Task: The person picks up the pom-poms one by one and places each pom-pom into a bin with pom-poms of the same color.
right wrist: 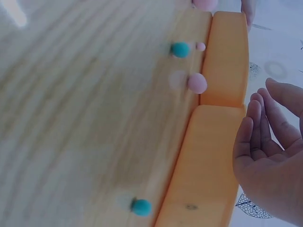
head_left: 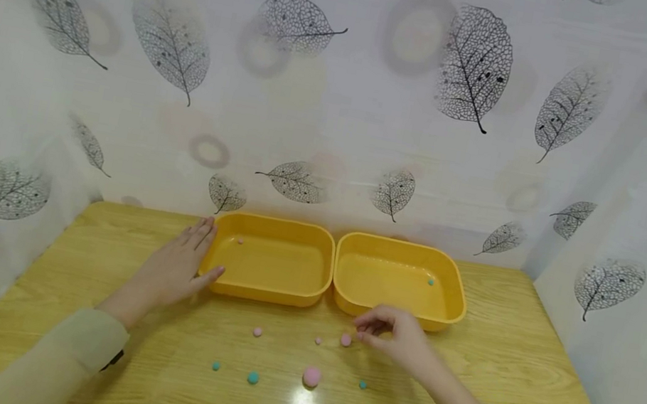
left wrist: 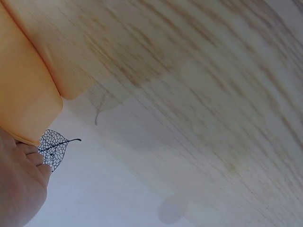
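My left hand rests against the left side of the left yellow tray, fingers straight along its wall and thumb at the front corner. My right hand hovers at the front of the right yellow tray. Its fingers bend loosely and the thumb stands apart, with nothing between them in the right wrist view. Nearest to its fingertips is a pink ball on the table. One tiny pink ball lies inside the left tray, and a small teal ball inside the right one.
Scattered over the wooden table are a large pink ball, smaller pink balls and several teal balls. Both trays stand side by side at the back edge, before a white leaf-patterned curtain.
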A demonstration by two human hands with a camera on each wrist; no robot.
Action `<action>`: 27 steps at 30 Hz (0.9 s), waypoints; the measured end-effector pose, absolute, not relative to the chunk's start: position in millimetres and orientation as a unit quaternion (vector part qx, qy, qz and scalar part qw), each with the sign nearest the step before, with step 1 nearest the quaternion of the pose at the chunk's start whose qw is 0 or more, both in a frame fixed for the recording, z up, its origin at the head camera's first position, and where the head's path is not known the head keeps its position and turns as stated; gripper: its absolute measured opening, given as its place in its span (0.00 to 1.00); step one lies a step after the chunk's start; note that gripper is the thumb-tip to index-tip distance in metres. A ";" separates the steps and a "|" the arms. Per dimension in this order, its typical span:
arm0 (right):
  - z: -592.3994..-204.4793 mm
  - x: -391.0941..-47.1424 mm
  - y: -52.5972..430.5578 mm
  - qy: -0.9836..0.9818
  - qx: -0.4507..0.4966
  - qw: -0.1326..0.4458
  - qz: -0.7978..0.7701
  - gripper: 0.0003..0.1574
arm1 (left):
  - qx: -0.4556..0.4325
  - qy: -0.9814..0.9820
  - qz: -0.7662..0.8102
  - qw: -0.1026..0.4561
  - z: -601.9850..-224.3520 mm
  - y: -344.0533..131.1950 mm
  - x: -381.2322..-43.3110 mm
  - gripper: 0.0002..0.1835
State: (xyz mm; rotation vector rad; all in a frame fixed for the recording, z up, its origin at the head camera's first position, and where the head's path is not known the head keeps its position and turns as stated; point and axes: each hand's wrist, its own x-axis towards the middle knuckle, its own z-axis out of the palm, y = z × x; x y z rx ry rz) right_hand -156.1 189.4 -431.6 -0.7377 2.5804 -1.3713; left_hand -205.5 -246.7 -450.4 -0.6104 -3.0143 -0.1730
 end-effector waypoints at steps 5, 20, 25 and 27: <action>-439.5 -150.0 191.1 0.858 -0.238 0.064 -0.451 0.09 | -0.199 -0.977 -0.062 0.037 -450.1 -245.5 -204.6 0.46; -459.6 -155.4 193.1 0.857 -0.194 0.109 -0.465 0.13 | -0.198 -0.978 -0.060 0.038 -447.6 -243.9 -201.9 0.45; -463.5 -156.9 190.8 0.851 -0.190 0.116 -0.475 0.16 | -0.198 -0.978 -0.061 0.037 -447.5 -244.3 -202.0 0.45; -465.3 -157.1 189.9 0.848 -0.190 0.120 -0.480 0.17 | -0.198 -0.978 -0.059 0.037 -447.7 -244.3 -202.2 0.45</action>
